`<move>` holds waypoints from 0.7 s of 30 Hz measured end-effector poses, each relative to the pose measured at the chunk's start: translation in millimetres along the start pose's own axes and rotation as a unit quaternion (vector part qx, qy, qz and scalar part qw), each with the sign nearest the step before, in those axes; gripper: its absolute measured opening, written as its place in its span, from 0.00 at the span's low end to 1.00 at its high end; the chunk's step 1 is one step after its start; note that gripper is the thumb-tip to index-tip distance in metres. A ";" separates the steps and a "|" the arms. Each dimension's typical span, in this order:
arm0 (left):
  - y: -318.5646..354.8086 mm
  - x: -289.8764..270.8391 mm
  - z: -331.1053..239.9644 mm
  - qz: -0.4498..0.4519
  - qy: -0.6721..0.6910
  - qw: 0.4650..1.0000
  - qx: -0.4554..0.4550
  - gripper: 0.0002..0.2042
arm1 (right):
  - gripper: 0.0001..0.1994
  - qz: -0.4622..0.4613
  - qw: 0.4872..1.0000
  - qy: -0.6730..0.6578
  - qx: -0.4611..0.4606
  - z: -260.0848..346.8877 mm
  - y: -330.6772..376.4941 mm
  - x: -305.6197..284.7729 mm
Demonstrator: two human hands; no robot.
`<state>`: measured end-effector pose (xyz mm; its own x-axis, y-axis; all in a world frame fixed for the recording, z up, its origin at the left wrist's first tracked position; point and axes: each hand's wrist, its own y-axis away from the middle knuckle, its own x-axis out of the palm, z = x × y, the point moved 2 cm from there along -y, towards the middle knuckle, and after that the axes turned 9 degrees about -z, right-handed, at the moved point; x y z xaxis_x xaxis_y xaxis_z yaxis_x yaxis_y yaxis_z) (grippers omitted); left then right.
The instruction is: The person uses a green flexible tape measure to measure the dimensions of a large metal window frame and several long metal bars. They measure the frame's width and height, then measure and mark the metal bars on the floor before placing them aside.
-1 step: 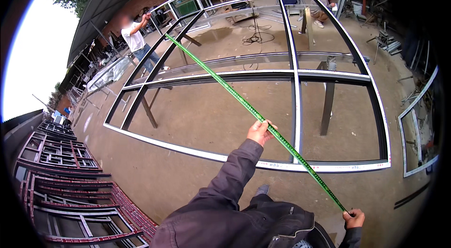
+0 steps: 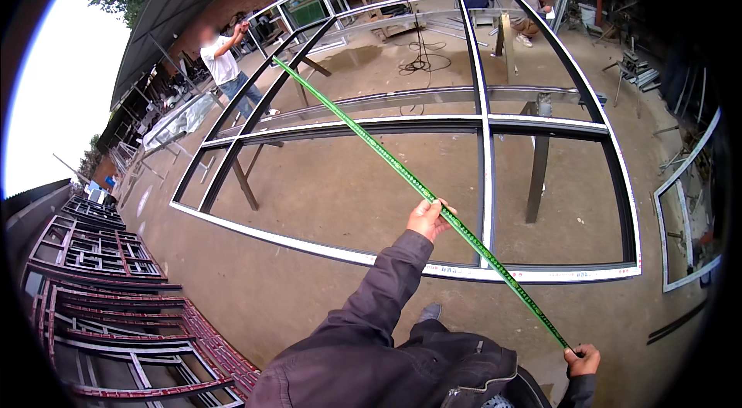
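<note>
A long green measuring tape (image 2: 371, 145) runs diagonally over a big metal window frame (image 2: 495, 273) that lies flat on trestles. My left hand (image 2: 429, 219) is closed on the tape near the frame's near rail, arm stretched out. My right hand (image 2: 581, 359) grips the tape's near end, low at the right beside my jacket. The tape's far end (image 2: 275, 62) reaches the frame's far left corner, where a person in a white shirt (image 2: 224, 60) stands with an arm raised.
Dark red metal frames (image 2: 100, 292) are stacked at the lower left. Another frame (image 2: 688, 207) lies at the right. Two people (image 2: 533, 2) crouch at the back. Cables (image 2: 421, 60) lie on the concrete floor. Trestle legs (image 2: 537, 176) stand under the frame.
</note>
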<state>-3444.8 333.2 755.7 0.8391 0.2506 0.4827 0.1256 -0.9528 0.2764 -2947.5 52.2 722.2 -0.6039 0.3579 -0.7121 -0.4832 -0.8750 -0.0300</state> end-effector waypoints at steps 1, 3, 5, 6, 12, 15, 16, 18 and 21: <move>5.5 4.8 4.8 -0.004 0.002 1.000 0.001 0.08 | 0.13 0.002 1.000 0.003 0.000 -4.4 0.0 -6.7; 13.3 9.6 12.4 -0.005 -0.005 1.000 0.001 0.08 | 0.13 0.008 1.000 0.010 0.000 -10.4 -0.9 -17.8; 18.7 10.9 17.3 -0.007 -0.009 1.000 -0.002 0.08 | 0.13 -0.003 1.000 0.016 -0.008 -9.8 -2.9 -25.4; 21.0 12.4 16.6 -0.006 -0.007 1.000 -0.004 0.08 | 0.13 -0.011 1.000 0.019 -0.011 -8.6 -2.5 -26.7; 21.2 10.6 5.8 0.000 -0.007 1.000 -0.009 0.09 | 0.13 -0.019 1.000 0.002 -0.006 -12.5 -5.1 -18.2; 12.3 2.5 3.6 0.000 -0.005 1.000 0.001 0.09 | 0.13 -0.025 1.000 0.006 -0.006 -1.0 -0.7 -7.5; 11.6 4.8 1.5 0.002 0.002 1.000 0.000 0.09 | 0.13 -0.024 1.000 0.008 0.002 1.2 -1.1 -6.1; 6.7 2.7 -3.1 0.002 0.001 1.000 -0.002 0.09 | 0.13 0.005 0.999 0.009 0.037 5.3 -4.8 -2.6; -0.9 -12.4 -15.7 -0.006 -0.012 1.000 -0.002 0.08 | 0.12 0.009 0.999 0.017 0.044 32.2 -13.3 9.9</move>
<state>-3463.6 333.7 762.5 0.8497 0.2586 0.4596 0.1338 -0.9487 0.2866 -2967.4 78.0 738.1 -0.5926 0.3298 -0.7349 -0.5267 -0.8490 0.0437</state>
